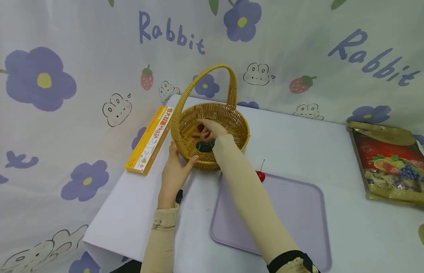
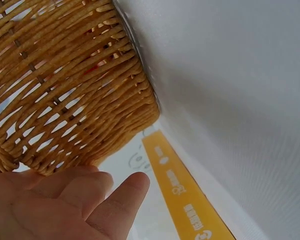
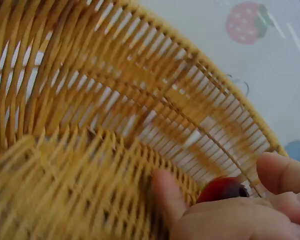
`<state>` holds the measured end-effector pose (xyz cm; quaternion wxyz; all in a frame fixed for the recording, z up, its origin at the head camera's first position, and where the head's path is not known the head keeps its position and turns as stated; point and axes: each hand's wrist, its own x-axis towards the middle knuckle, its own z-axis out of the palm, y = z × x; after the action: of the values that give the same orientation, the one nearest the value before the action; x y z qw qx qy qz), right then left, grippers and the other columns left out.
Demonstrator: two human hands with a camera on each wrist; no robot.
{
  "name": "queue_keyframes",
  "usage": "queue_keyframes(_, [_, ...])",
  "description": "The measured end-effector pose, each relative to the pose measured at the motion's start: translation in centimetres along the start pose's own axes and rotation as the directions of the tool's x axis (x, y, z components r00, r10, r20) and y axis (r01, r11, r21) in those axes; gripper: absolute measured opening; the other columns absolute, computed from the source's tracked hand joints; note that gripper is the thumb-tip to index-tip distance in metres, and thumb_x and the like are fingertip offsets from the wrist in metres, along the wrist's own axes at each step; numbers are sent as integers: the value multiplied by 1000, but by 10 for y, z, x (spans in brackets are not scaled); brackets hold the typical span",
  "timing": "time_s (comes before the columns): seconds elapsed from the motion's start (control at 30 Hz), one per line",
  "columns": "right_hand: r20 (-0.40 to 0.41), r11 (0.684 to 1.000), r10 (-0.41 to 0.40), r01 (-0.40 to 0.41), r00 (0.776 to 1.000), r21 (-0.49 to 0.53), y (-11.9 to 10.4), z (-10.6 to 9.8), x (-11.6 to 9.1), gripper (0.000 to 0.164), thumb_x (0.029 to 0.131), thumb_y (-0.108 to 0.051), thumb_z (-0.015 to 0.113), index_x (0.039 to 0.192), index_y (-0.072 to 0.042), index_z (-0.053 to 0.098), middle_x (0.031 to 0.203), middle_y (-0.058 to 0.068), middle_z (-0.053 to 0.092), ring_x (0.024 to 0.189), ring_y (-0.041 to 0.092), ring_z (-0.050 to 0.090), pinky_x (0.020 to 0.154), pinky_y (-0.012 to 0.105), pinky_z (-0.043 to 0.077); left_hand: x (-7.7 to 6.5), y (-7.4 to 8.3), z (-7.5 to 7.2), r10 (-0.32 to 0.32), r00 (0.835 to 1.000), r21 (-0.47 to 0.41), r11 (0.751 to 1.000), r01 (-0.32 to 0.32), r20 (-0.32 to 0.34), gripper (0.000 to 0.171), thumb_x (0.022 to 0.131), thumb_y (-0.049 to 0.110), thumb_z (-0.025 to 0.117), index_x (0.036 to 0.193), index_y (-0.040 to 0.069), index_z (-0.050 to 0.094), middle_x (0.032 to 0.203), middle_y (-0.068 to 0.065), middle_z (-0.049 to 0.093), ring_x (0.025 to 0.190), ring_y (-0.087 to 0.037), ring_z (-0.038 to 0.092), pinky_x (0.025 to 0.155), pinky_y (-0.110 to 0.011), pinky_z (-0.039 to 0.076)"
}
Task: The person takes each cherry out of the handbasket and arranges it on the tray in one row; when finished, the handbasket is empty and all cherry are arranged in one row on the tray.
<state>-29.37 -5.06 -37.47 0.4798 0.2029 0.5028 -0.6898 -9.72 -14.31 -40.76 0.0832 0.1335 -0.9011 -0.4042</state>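
Observation:
A yellow-brown wicker basket (image 1: 246, 131) with a tall arched handle stands at the back of the table. My left hand (image 1: 175, 172) holds its near left side, thumb by the front rim and fingers along the outer wall. Inside the basket is my right hand (image 1: 212, 131), its fingers spread apart. Between these fingers shows a dark red, rounded object (image 3: 219, 190) with a black end, at the basket's far side; part of it hides behind the hand. A red cherry (image 1: 260, 176) with a stem lies at the tray's back edge, partly behind my right sleeve.
A lilac tray (image 1: 293, 212) lies on the white table under my right forearm. An orange-yellow pasta box (image 1: 150, 140) rests left of the basket. At the far right is a red and gold bag (image 1: 391, 163) with fruit printed on it. A patterned curtain hangs behind.

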Motion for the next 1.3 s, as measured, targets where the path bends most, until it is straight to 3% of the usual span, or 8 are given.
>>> queue_keyframes(0.2, [45, 999, 19, -20, 999, 29, 7, 15, 0, 41, 104, -32, 44, 144, -24, 41, 143, 16, 51, 32, 6, 15, 34, 17, 16, 2, 3, -1, 2, 1000, 10, 1000, -2, 9, 97, 86, 70, 53, 158, 25, 5, 162, -18, 7, 141, -45, 31, 100, -63, 41])
queue_keyframes(0.4, [65, 1000, -19, 19, 998, 3, 12, 20, 4, 39, 103, -25, 48, 141, -17, 46, 141, 18, 53, 34, 6, 18, 36, 18, 19, 2, 3, 1, -13, 1000, 4, 1000, 13, -2, 98, 86, 69, 53, 158, 23, 4, 163, -18, 8, 141, -44, 31, 99, -62, 42])
queue_keyframes(0.6, [22, 982, -105, 107, 994, -154, 15, 19, 8, 20, 102, -25, 49, 97, -8, 59, 93, 9, 63, 37, 6, 19, 37, 19, 19, 1, 5, 5, 1, 1000, 2, 1000, -1, 3, 100, 85, 71, 52, 158, 21, 5, 163, -18, 8, 144, -42, 26, 100, -63, 41])
queue_keyframes(0.73, [22, 981, -125, 127, 992, -147, 15, 23, 9, 20, 100, -25, 53, 89, -10, 58, 74, 4, 59, 39, 5, 18, 37, 17, 19, 2, 2, 3, -3, 1000, 13, 1000, 3, 2, 98, 86, 71, 51, 158, 25, 4, 163, -17, 7, 142, -45, 29, 100, -63, 41])
queue_keyframes(0.83, [44, 985, -140, 143, 989, -98, 13, 27, 3, 18, 100, -25, 53, 103, -10, 62, 92, 7, 66, 39, 4, 18, 36, 16, 18, 3, 1, -1, -10, 1000, 11, 1000, 10, 5, 96, 86, 70, 52, 157, 28, 3, 163, -17, 7, 143, -44, 27, 101, -63, 40])
queue_keyframes(0.93, [109, 979, -179, 188, 978, -77, 9, 27, -9, 31, 102, -26, 48, 125, -8, 59, 107, 10, 63, 40, 4, 18, 36, 15, 17, 3, 2, -2, -11, 1000, 9, 1000, 11, 10, 96, 85, 71, 52, 157, 31, 3, 163, -17, 6, 144, -44, 25, 103, -63, 38])
queue_keyframes(1.0, [144, 972, -214, 225, 966, -71, 8, 26, -16, 38, 103, -26, 46, 134, -5, 54, 106, 11, 62, 39, 4, 19, 37, 15, 18, 3, 2, -2, -14, 1000, 4, 1000, 14, 15, 96, 85, 72, 52, 157, 31, 3, 163, -17, 6, 145, -43, 22, 104, -64, 37])
queue_keyframes(1.3, [185, 964, -264, 264, 947, 22, 5, 20, -37, 40, 104, -24, 44, 138, -3, 50, 141, 17, 50, 40, 3, 21, 36, 14, 20, 3, 3, 0, -22, 1000, -4, 1000, 22, 17, 97, 86, 70, 52, 157, 29, 1, 163, -15, 5, 148, -39, 16, 110, -61, 32])
